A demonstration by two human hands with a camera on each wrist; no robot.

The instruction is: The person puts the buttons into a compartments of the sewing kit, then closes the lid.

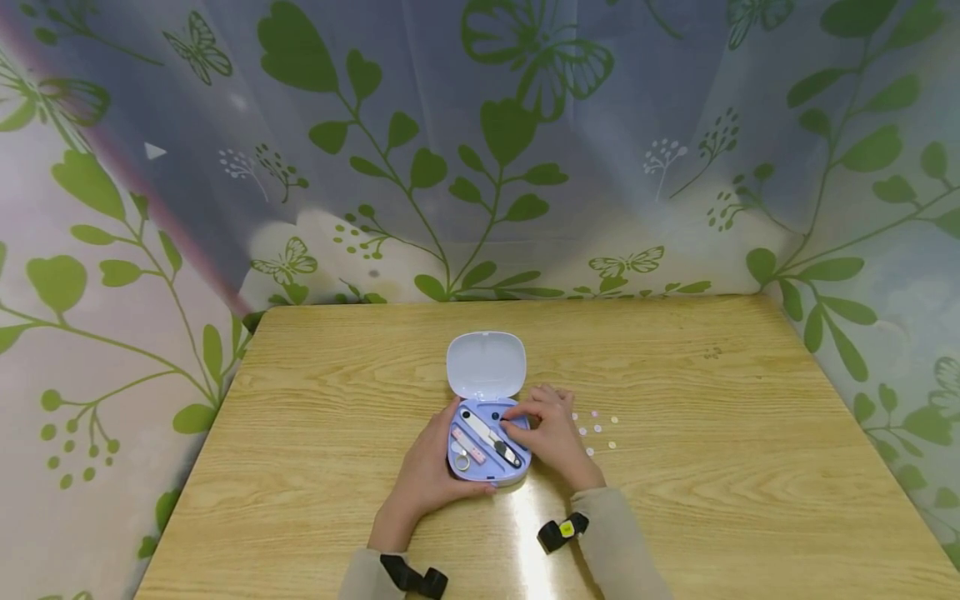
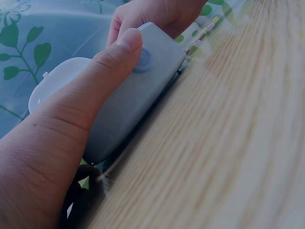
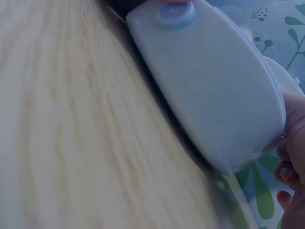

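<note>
A lilac sewing box [image 1: 491,476] stands on the table with its white lid [image 1: 486,365] raised at the back. My left hand [image 1: 429,467] grips the box's left side, its thumb along the front by the round blue catch [image 2: 143,61]. Over the upper right compartment, the thumb and index finger of my right hand [image 1: 553,433] pinch what looks like a small dark button, mostly hidden by the fingertips. Another dark button [image 1: 495,416] lies just left of them. Across the middle lies a white and black tool [image 1: 486,433]; a pink-patterned strip [image 1: 469,447] and a ring [image 1: 462,462] lie at lower left.
Several small pale buttons [image 1: 597,428] are scattered on the wooden table [image 1: 712,467] right of my right hand. A leaf-patterned curtain [image 1: 420,150] hangs behind the table's back edge and along both sides.
</note>
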